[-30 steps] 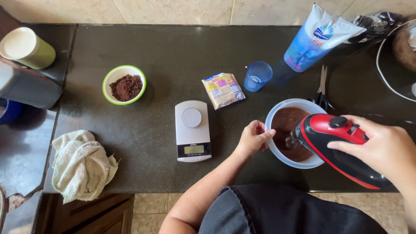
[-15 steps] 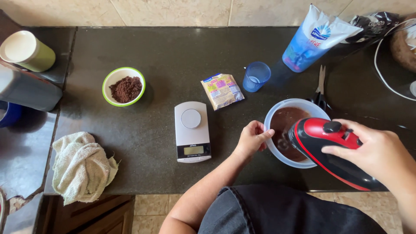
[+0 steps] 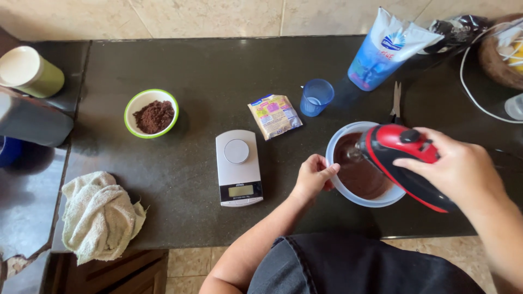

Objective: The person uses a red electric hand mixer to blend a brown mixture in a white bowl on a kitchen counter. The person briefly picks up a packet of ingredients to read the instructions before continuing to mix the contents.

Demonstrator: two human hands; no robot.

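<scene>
A pale mixing bowl (image 3: 333,142) with brown batter (image 3: 359,177) inside stands on the dark counter (image 3: 207,71). My left hand (image 3: 311,177) grips the bowl's left rim. My right hand (image 3: 456,166) holds a red and black hand mixer (image 3: 403,158) over the bowl, its beaters down in the batter.
A small white scale (image 3: 238,167) sits left of the bowl. Beyond it are a small packet (image 3: 275,115), a blue cup (image 3: 316,97), a green-rimmed bowl of brown powder (image 3: 151,113), a blue and white bag (image 3: 381,49) and scissors (image 3: 396,100). A crumpled cloth (image 3: 98,215) lies front left.
The mixer and my right hand have shifted slightly left and further over the bowl. My left hand stays on the rim.
</scene>
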